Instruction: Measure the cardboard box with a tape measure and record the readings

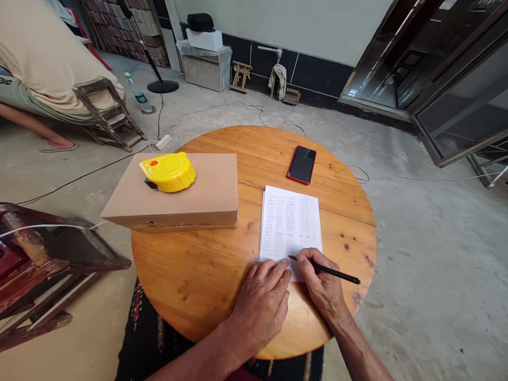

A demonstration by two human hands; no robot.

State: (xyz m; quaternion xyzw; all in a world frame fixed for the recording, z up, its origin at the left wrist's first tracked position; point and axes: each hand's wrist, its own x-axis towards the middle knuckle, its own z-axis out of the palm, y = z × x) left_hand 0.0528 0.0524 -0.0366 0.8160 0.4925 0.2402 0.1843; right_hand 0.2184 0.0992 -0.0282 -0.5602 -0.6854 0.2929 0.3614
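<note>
A sheet of paper point(289, 222) covered in rows of handwritten figures lies on the round wooden table point(198, 280). My right hand point(321, 283) is closed around a black pen point(333, 272), its tip touching the paper's bottom edge. Flat beside it, my left hand point(264, 301) presses the lower left corner of the sheet with fingers stretched out. A yellow tape measure point(169, 172) rests on a brown board point(178, 193) at the table's left. A red-cased phone point(302, 164) lies face up beyond the paper.
A dark wooden chair point(43, 264) stands at the left. Another person sits on a wooden stool point(107, 114) at the back left, near a water bottle point(137, 93). Cables and a power strip point(163, 142) cross the concrete floor. Glass doors point(444, 79) are at the right.
</note>
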